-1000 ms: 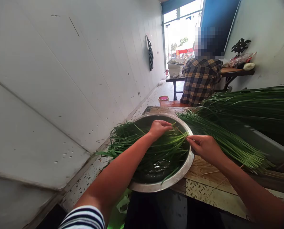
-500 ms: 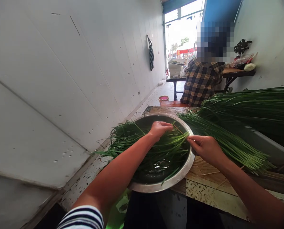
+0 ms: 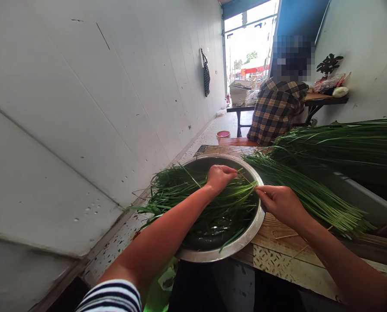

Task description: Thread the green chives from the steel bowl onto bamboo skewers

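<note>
A wide metal basin (image 3: 219,255) holds long green chives (image 3: 180,190), their leaves hanging over its left rim and a wet shine showing low inside. Over the basin, my left hand (image 3: 220,177) is closed in a pinch on a chive; a thin brownish strand lies close to its fingertips. At the right rim, my right hand (image 3: 279,200) pinches the pale ends of some chives between thumb and finger. Just right of the basin lies a thick bundle of chives (image 3: 320,195), stem ends towards me.
The basin stands on a wood-patterned table (image 3: 278,229) with thin stray stalks on it. More long greens (image 3: 349,138) rise over a grey crate (image 3: 365,190) at right. A person in a plaid shirt (image 3: 273,112) sits ahead, facing away. A white wall (image 3: 83,130) runs along the left.
My left hand has shifted slightly to the right, its pinch still closed. My right hand stays almost in place at the rim. The person ahead has leaned a little to the right.
</note>
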{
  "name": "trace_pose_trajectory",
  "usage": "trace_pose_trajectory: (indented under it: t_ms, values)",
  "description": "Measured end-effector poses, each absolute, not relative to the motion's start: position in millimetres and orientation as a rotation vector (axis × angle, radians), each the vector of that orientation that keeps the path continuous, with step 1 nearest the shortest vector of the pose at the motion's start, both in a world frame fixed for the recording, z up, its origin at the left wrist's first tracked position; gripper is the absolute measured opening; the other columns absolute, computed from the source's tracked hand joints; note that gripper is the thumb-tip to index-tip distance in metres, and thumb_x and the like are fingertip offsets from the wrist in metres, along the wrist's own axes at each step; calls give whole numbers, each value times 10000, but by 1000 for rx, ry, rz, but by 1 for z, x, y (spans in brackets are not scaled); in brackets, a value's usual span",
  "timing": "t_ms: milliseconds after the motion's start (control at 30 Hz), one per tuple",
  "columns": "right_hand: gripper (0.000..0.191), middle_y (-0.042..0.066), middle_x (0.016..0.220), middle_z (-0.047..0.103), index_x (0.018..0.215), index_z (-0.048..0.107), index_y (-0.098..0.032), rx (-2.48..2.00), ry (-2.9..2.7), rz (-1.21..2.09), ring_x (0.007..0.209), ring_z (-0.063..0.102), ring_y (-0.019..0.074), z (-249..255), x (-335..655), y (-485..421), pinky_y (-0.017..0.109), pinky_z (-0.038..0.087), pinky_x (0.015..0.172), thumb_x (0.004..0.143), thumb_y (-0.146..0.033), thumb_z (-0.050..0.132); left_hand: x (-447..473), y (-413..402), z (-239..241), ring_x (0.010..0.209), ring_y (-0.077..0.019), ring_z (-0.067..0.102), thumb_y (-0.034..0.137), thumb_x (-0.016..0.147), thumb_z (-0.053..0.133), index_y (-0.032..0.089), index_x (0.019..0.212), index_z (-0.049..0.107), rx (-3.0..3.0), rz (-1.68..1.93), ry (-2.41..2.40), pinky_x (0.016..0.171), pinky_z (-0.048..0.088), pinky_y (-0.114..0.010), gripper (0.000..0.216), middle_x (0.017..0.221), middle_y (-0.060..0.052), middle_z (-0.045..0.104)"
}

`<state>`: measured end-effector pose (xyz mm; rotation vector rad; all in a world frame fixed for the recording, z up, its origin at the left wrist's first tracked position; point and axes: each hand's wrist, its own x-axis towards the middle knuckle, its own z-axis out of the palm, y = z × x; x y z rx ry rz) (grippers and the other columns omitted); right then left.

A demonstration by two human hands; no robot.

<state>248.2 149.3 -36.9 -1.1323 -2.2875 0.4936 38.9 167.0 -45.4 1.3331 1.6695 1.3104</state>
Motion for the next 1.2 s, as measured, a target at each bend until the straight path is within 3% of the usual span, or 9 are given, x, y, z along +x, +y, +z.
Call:
trace_pose_trajectory:
  t_ms: [533, 1067, 1200]
  values:
    - [351, 40, 698, 725, 928, 763, -192, -1121, -2269, 525, 551, 603, 157, -39, 248, 150, 250, 413, 541, 868, -347, 454, 39, 165, -39, 644, -141, 606, 183, 576, 774, 102, 756, 747, 1064, 1340, 1610, 750, 492, -314, 199, 692, -83, 706]
    - [357, 46, 724, 730, 812, 750, -199, -1140, -2269, 547, 593, 609, 167, -39, 247, 150, 257, 390, 569, 865, -360, 436, 41, 164, -40, 667, -152, 629, 186, 589, 772, 93, 783, 744, 1098, 1322, 1597, 774, 503, -329, 217, 736, -101, 719]
    - [367, 44, 648, 704, 794, 740, -192, -1175, -2282, 537, 539, 581, 163, -38, 247, 148, 257, 373, 538, 867, -364, 424, 41, 165, -43, 680, -157, 634, 207, 572, 786, 107, 773, 751, 1135, 1337, 1631, 786, 504, -329, 227, 736, -92, 722]
